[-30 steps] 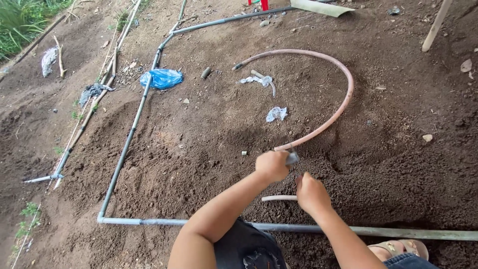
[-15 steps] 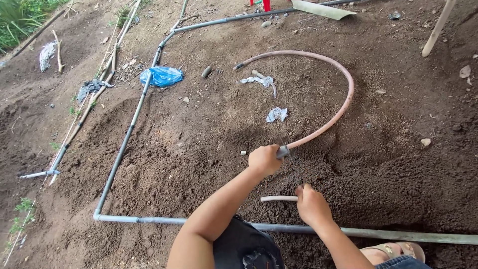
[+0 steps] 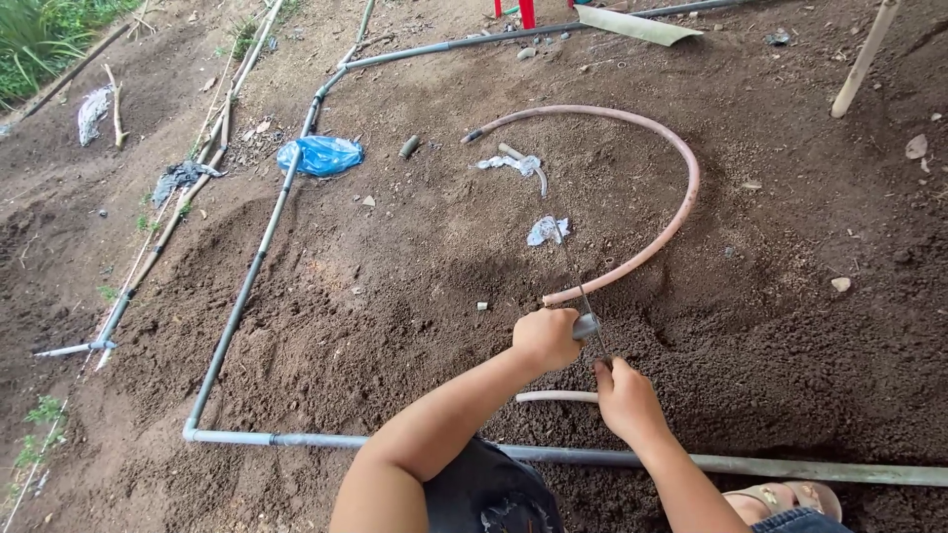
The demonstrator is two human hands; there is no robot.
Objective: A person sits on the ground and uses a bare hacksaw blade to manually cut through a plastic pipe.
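The long pinkish-brown flexible hose [image 3: 681, 173] lies in a wide arc on the loose dark soil [image 3: 790, 296], its near end just under the person's fists at the frame's lower centre. The left hand [image 3: 545, 339] is closed in a fist around that end, together with a small grey fitting [image 3: 586, 327]. The right hand [image 3: 624, 398], at about 4 o'clock from the left and almost touching it, is curled round a thin dark blade-like tool [image 3: 592, 331] that rises toward the hose end; what it is cannot be told. One short pale pipe piece [image 3: 556, 397] lies flat between the forearms.

Bare soil lies open inside the arc and to 3 o'clock. A grey plastic pipe frame [image 3: 247, 281] bounds the bed at 9 and 6 o'clock. Two crumpled white scraps [image 3: 546, 230] sit within the arc, one blue plastic bag [image 3: 319, 155] lies at 10 o'clock beside the pipe, and grass [image 3: 39, 30] edges the far upper left corner.
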